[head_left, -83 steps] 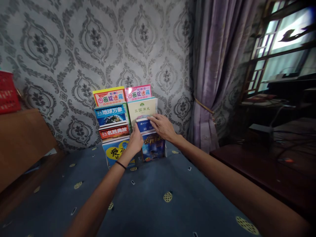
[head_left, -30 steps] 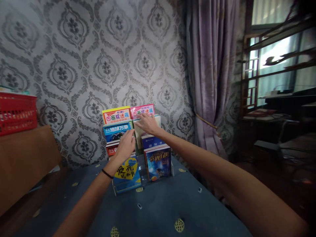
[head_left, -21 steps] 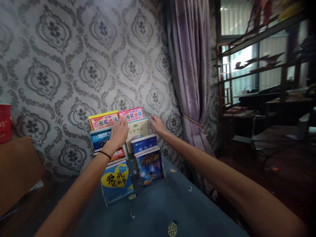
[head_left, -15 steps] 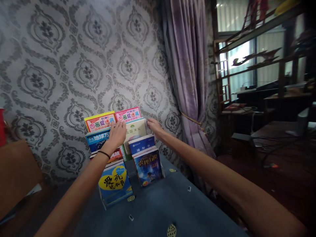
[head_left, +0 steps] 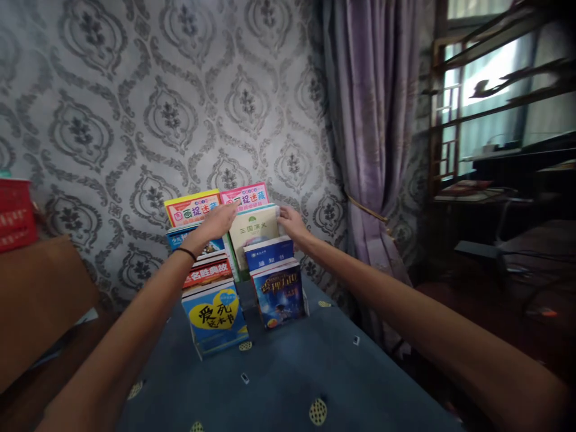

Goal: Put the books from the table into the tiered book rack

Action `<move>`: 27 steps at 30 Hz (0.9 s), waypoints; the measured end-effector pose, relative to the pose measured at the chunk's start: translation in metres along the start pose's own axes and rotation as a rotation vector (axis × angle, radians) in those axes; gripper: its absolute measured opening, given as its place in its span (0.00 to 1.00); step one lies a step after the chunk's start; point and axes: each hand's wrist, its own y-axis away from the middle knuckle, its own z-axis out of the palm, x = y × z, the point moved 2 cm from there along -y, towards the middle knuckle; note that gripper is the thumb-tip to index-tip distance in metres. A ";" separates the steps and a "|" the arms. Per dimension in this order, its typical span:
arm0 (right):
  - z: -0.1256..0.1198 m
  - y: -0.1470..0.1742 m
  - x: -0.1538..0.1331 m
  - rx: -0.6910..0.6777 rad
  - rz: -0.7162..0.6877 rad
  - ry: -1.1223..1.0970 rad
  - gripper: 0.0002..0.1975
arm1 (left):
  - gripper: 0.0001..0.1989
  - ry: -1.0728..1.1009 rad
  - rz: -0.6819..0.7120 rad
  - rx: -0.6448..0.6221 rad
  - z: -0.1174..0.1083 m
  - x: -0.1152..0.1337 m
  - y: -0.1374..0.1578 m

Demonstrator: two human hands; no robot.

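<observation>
A cream-covered book [head_left: 256, 231] with Chinese lettering stands upright in the right column of a clear tiered rack [head_left: 224, 345]. My right hand [head_left: 291, 223] has its fingers bent around the book's upper right edge. At its upper left corner is my left hand [head_left: 219, 219], fingers together and pressed at that edge; its fingertips partly cover the pink-topped book [head_left: 245, 196] behind. Below the cream book sit a blue booklet [head_left: 269, 255] and a dark blue illustrated book [head_left: 279, 295]. Under my left wrist are a red-titled book [head_left: 207, 274] and a blue book with a yellow heart [head_left: 216, 315].
The rack stands on a dark blue patterned cloth [head_left: 288, 372] against a wallpapered wall [head_left: 148, 126]. On the left are a cardboard box [head_left: 45, 300] and a red container [head_left: 15, 216]. A purple curtain [head_left: 373, 120] hangs on the right, beside wooden shelves [head_left: 495, 117].
The view has turned slightly left, so the rack appears farther right. My left hand's fingers have stretched a little farther across the pink-topped book; my right hand stays at the cream book's edge.
</observation>
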 end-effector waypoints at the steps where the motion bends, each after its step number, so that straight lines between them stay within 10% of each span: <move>1: 0.000 0.000 0.001 0.007 0.063 -0.041 0.28 | 0.21 0.056 -0.014 0.016 -0.008 -0.007 -0.001; 7: -0.013 0.014 -0.018 0.100 0.050 -0.071 0.22 | 0.17 0.164 -0.106 0.212 -0.036 -0.015 0.026; 17: -0.011 0.097 -0.095 -0.075 -0.410 -0.053 0.13 | 0.14 -0.120 0.079 0.124 -0.002 0.042 0.140; 27: -0.003 0.126 -0.115 -0.224 -0.457 -0.197 0.13 | 0.14 0.060 -0.050 0.186 0.008 0.028 0.201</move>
